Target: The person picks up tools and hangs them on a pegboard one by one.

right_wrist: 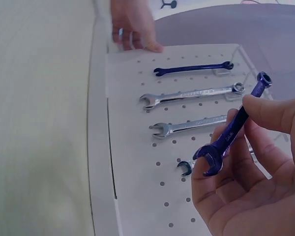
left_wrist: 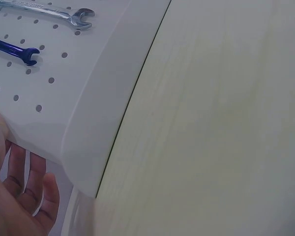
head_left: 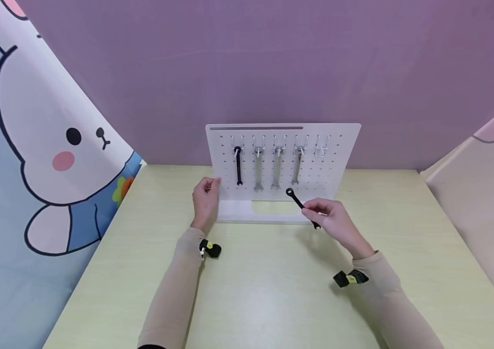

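Note:
A white pegboard stand (head_left: 331,177) faces me, with a black combination wrench (head_left: 239,167) and several silver wrenches (head_left: 258,169) hanging from its hooks. My left hand (head_left: 206,201) holds the board's left edge, the thumb in front and the other fingers behind, as the left wrist view shows. Between thumb and fingers, my right hand (head_left: 331,220) grips another dark combination wrench (right_wrist: 231,130), tilted in front of the board's lower right part. Its ring end points up and its open end down toward my fingers. In the right wrist view it overlaps one silver wrench (right_wrist: 185,168).
At the right end of the row, a clear hook (head_left: 321,151) carries no wrench. The stand sits on a pale wooden table (head_left: 264,291). Behind it rises a purple backdrop (head_left: 273,63), and a cartoon-print cloth (head_left: 46,160) hangs at the left.

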The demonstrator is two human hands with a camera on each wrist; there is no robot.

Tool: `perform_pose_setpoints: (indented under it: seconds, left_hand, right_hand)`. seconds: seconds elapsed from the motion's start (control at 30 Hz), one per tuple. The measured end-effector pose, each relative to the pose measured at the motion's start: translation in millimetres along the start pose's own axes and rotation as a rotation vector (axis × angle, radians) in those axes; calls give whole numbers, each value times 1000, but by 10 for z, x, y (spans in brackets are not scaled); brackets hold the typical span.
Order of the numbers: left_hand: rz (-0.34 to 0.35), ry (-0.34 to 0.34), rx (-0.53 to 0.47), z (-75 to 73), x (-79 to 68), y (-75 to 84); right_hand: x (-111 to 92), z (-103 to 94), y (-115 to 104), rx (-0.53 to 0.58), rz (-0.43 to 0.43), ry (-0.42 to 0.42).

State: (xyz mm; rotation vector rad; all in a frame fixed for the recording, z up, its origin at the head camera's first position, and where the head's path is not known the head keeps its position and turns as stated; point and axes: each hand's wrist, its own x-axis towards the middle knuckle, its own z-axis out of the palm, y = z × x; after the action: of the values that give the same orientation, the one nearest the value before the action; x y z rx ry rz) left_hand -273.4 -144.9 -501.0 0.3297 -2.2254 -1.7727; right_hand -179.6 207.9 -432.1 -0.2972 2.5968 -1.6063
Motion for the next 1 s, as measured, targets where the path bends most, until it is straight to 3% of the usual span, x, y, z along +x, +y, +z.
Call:
perform_pose_setpoints:
  seconds: [0.4, 0.7, 1.0]
  left_hand:
    - [0, -3, -5, -7, -2, 16]
    - [2, -4, 1, -4, 0, 14]
    - [-11, 3, 11, -5, -10, 18]
  right_hand:
    - [45, -89, -20, 193, 85, 14]
    - [45, -167, 7, 231, 145, 20]
    - [71, -202, 54, 247, 153, 48]
